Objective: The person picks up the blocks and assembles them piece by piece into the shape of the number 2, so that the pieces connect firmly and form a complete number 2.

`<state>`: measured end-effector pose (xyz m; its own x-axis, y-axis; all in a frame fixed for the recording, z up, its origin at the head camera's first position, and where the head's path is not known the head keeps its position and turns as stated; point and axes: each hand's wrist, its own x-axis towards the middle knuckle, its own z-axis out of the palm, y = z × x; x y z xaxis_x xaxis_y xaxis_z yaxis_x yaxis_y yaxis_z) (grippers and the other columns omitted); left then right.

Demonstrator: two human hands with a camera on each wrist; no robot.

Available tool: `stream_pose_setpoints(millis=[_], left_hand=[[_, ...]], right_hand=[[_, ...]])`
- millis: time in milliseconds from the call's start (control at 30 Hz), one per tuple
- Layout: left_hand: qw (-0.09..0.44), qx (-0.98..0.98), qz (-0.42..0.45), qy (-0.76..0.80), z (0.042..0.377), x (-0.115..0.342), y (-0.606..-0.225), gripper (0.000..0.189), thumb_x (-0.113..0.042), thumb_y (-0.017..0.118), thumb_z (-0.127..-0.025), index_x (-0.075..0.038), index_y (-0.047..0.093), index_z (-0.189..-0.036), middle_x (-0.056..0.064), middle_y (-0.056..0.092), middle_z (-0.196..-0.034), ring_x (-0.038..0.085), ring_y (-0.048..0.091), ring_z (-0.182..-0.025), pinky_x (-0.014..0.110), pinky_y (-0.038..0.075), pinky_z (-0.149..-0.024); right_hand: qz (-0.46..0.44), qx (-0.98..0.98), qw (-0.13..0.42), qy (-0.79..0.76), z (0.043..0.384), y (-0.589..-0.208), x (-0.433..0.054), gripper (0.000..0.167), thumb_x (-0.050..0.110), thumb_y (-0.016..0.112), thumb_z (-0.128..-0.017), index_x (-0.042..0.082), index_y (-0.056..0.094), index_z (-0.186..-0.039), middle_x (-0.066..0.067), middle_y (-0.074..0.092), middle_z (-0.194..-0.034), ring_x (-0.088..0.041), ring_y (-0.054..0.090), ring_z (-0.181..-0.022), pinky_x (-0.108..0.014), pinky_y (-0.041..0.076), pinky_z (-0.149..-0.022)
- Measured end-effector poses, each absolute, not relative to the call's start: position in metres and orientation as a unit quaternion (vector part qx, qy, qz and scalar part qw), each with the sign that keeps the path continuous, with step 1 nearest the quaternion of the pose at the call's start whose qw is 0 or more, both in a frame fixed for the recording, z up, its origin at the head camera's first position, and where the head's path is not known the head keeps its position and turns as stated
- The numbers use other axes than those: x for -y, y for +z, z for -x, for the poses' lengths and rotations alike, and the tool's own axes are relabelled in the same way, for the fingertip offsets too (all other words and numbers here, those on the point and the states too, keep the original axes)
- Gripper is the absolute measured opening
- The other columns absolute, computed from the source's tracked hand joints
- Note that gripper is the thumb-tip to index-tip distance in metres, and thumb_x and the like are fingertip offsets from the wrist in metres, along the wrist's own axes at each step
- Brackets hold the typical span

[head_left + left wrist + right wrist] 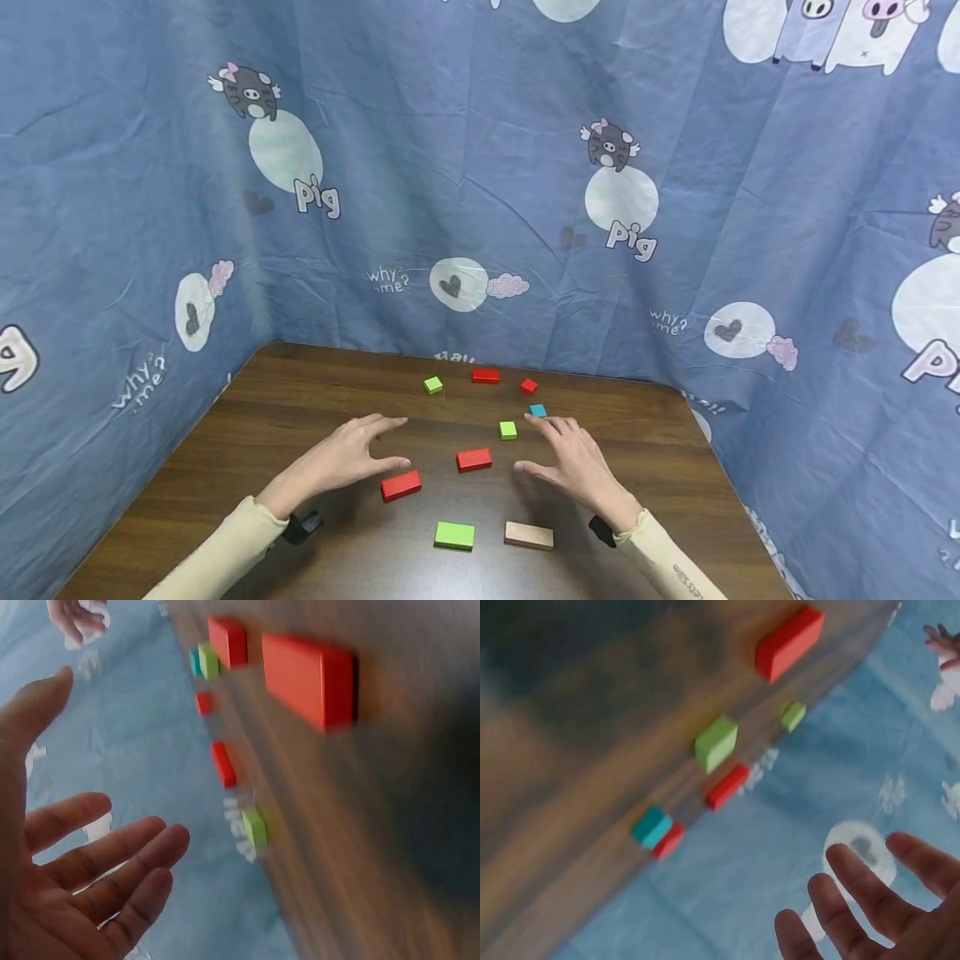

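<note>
Above the brown wood-grain table (300, 396), the left hand (341, 454) and the right hand (579, 468) hovered, thumbs apart from fingers. A red rectangular block (401, 486) lay near the left, a second red rectangular block (474, 460) between them, and a lime-green cube (508, 431) and a blue cube (537, 411) near the right.

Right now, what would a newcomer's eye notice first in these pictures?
Probably the left hand and right hand, held empty above the brown table. Next, the bright red block nearest the left hand, among other scattered blocks. Behind the table hangs a blue cloth printed with pigs.
</note>
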<state>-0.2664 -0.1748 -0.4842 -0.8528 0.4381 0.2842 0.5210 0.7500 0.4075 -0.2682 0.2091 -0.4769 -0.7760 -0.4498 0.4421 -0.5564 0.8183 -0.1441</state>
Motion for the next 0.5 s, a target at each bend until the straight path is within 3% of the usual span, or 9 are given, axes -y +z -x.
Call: stream_pose_setpoints(millis=[300,500], left_hand=[[0.053,0.914,0.334,-0.225,0.244,0.148,-0.498,0.048,-0.048,0.072,-0.082,-0.012,0.068,-0.114,0.0,0.068,-0.109,0.018,0.064,-0.099,0.04,0.051,-0.084],[0.031,0.889,0.387,-0.244,0.235,0.138,-0.513,0.043,-0.042,0.073,-0.083,-0.007,0.069,-0.107,0.004,0.067,-0.1,0.016,0.064,-0.09,0.03,0.052,-0.075]], right_hand=[[-0.335,0.913,0.205,0.111,0.247,-0.494,-0.182,0.059,0.066,0.066,-0.076,0.024,0.066,-0.119,0.005,0.065,-0.105,-0.015,0.058,-0.093,-0.033,0.049,-0.072],[-0.357,0.915,0.156,0.105,0.236,-0.508,-0.171,0.055,0.066,0.063,-0.079,0.023,0.068,-0.113,0.007,0.064,-0.103,-0.013,0.056,-0.094,-0.034,0.048,-0.073]])
